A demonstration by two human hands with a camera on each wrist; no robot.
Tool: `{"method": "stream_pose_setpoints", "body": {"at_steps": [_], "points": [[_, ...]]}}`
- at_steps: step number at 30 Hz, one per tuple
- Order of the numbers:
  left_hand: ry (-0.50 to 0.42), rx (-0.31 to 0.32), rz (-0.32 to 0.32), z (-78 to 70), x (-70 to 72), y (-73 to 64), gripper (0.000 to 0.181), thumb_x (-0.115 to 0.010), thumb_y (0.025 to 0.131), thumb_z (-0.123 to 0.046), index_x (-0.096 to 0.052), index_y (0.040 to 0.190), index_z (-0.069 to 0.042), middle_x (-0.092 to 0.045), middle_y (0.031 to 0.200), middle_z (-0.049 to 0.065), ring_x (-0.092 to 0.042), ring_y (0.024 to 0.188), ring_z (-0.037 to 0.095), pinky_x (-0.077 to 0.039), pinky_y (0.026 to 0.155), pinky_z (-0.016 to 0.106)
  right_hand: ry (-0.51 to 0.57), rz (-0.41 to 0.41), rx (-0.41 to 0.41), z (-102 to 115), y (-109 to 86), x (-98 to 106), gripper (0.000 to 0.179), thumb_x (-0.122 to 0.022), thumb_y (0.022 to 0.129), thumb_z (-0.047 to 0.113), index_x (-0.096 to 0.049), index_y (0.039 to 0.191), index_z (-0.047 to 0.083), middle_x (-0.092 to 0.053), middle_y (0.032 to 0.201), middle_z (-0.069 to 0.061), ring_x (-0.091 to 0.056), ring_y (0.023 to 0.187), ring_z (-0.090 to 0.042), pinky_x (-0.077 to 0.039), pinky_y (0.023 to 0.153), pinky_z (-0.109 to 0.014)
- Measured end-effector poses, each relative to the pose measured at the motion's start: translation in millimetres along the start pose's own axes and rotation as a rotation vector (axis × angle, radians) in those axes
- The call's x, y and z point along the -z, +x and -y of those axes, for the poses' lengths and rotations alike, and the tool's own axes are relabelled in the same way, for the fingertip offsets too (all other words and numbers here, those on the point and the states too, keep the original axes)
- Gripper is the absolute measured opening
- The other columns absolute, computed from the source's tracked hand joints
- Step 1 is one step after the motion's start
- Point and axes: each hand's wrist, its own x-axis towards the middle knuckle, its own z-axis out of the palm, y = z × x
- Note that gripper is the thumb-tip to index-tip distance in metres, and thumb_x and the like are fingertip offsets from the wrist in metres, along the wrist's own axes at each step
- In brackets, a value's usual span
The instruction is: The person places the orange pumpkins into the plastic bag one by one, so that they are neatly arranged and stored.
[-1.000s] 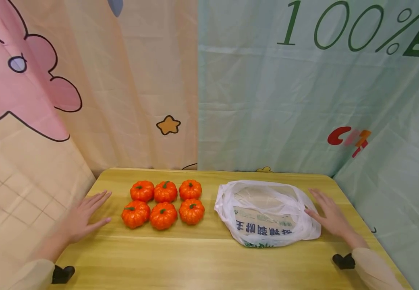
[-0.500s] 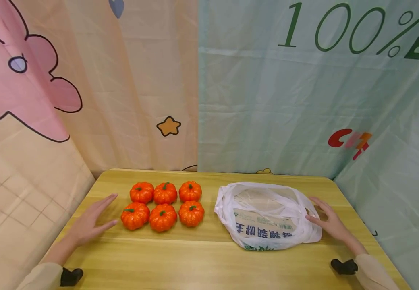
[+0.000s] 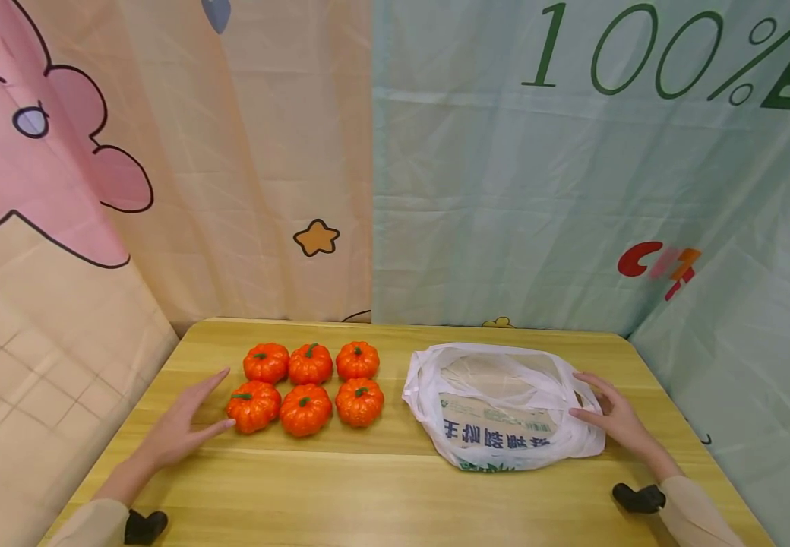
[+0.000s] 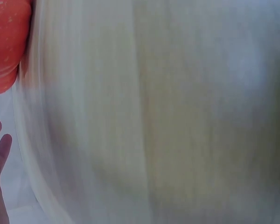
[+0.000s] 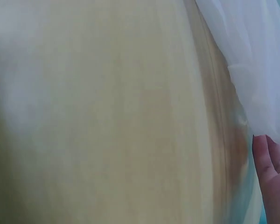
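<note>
Several small orange pumpkins with green stems stand in two rows on the left half of the table; my left hand [image 3: 179, 429] is beside the front-left pumpkin [image 3: 254, 407]. Its fingers are extended and apart, the thumb tip right by that pumpkin's side. A white plastic bag [image 3: 429, 406] with blue printed characters lies on the right, its mouth spread around a beige lining. My right hand [image 3: 619, 419] is at the bag's right edge, thumb overlapping the plastic and fingers spread behind it. In the right wrist view, fingertips [image 5: 260, 140] meet the bag's hanging edge [image 5: 256, 93].
The wooden table [image 3: 340, 497] has rounded back corners. Printed curtains [image 3: 538, 228] hang right behind it and along both sides. The back-row pumpkins include one [image 3: 358, 360] nearest the bag. A black strap piece [image 3: 639, 498] sits by the right sleeve.
My left hand has moved right, up to the front-left pumpkin. My right hand has shifted slightly left onto the bag's edge. Pumpkins and bag have stayed in place.
</note>
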Motion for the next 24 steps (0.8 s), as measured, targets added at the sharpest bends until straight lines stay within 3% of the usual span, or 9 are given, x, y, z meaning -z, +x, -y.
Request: {"method": "stream_pose_setpoints", "body": {"at_steps": [5, 8, 11, 13, 17, 20, 22, 24], "points": [[-0.05, 0.019, -0.003, -0.9, -8.8, 0.5, 0.084, -0.075, 0.082, -0.026, -0.029, 0.151, -0.017, -0.037, 0.148, 0.027, -0.036, 0.128, 0.048, -0.032, 0.093, 0.07, -0.04, 0.01, -0.067, 1, 3.1, -2, 0.059, -0.073, 0.083, 0.01, -0.047, 0.136, 0.001, -0.036, 0.146, -0.02, -0.025, 0.115, 0.026, -0.024, 0.088, 0.004], [-0.076, 0.017, -0.021, -1.9, -12.9, 1.3, 0.085, -0.076, 0.08, -0.024, -0.031, 0.151, -0.012, -0.037, 0.148, 0.026, -0.036, 0.127, 0.047, -0.031, 0.094, 0.069, -0.051, 0.027, -0.088, 1, 4.6, -3, 0.061, -0.073, 0.084, 0.012, -0.046, 0.137, 0.002, -0.031, 0.146, -0.032, -0.021, 0.115, 0.027, -0.022, 0.088, 0.005], [-0.091, 0.021, -0.039, -3.6, -15.5, 1.6, 0.085, -0.077, 0.08, -0.022, -0.031, 0.15, -0.011, -0.037, 0.148, 0.026, -0.034, 0.127, 0.046, -0.03, 0.095, 0.068, -0.043, 0.039, -0.091, 0, 5.6, -4, 0.061, -0.073, 0.084, 0.012, -0.045, 0.138, 0.002, -0.028, 0.147, -0.034, -0.019, 0.12, 0.025, -0.019, 0.09, 0.006], [-0.094, 0.033, -0.047, -5.5, -16.9, 1.2, 0.085, -0.076, 0.08, -0.022, -0.03, 0.151, -0.013, -0.037, 0.148, 0.025, -0.035, 0.126, 0.041, -0.032, 0.095, 0.061, -0.041, 0.04, -0.087, 0, 5.7, -5, 0.062, -0.073, 0.083, 0.011, -0.045, 0.138, 0.001, -0.026, 0.148, -0.036, -0.018, 0.125, 0.021, -0.018, 0.091, 0.006], [-0.1, 0.038, -0.069, -8.9, -19.5, -0.2, 0.082, -0.076, 0.08, -0.02, -0.033, 0.149, -0.011, -0.041, 0.145, 0.023, -0.037, 0.122, 0.023, -0.034, 0.094, 0.03, -0.055, 0.042, -0.078, -1, 4.9, -6, 0.065, -0.075, 0.081, 0.011, -0.045, 0.138, 0.002, -0.029, 0.147, -0.034, -0.02, 0.128, 0.017, -0.017, 0.092, 0.005], [-0.13, 0.028, -0.094, -11.3, -21.6, -0.1, 0.078, -0.077, 0.079, -0.017, -0.037, 0.146, -0.006, -0.044, 0.142, 0.022, -0.037, 0.119, 0.009, -0.033, 0.089, 0.014, -0.078, 0.038, -0.075, -1, 4.4, -7, 0.068, -0.077, 0.079, 0.012, -0.046, 0.138, 0.003, -0.033, 0.145, -0.032, -0.02, 0.123, 0.021, -0.017, 0.091, 0.005], [-0.156, 0.022, -0.106, -13.0, -22.8, 0.9, 0.077, -0.078, 0.079, -0.015, -0.039, 0.144, -0.003, -0.045, 0.14, 0.022, -0.037, 0.118, 0.001, -0.034, 0.088, 0.012, -0.09, 0.043, -0.081, -1, 4.3, -7, 0.07, -0.078, 0.079, 0.013, -0.044, 0.14, 0.004, -0.034, 0.145, -0.03, -0.021, 0.123, 0.022, -0.016, 0.092, 0.003], [-0.178, 0.029, -0.114, -14.5, -24.7, 2.3, 0.075, -0.078, 0.078, -0.015, -0.041, 0.142, -0.002, -0.046, 0.14, 0.02, -0.037, 0.117, -0.004, -0.035, 0.087, 0.013, -0.103, 0.047, -0.096, 0, 4.5, -6, 0.072, -0.078, 0.078, 0.013, -0.043, 0.14, 0.004, -0.035, 0.145, -0.029, -0.025, 0.131, 0.01, -0.019, 0.097, -0.001]]}}
